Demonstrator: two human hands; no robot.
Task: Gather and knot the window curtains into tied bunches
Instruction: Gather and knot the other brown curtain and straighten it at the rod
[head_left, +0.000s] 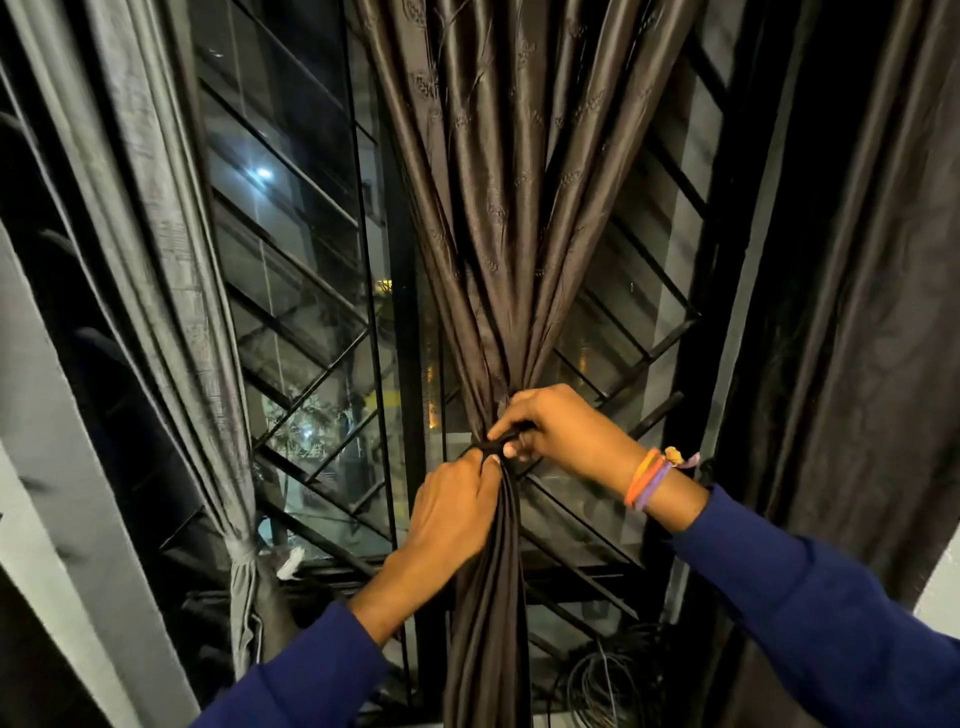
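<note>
Both hands raised, close together: left hand (451, 512) curled just below right hand (556, 431), fingers pinched inward.

Open gap is sitting between the middle curtain (498, 218) and the tied left curtain (171, 270), another narrower one between middle curtain and dark right curtain (857, 312). Window grille (306, 332) bars are blocking any reach through behind both gaps. Both hands, left hand (457, 512) and right hand (558, 434), are crowding the gathered waist. Cable coil (602, 686) is cluttering the sill low right, just beside the hanging tail.
</note>
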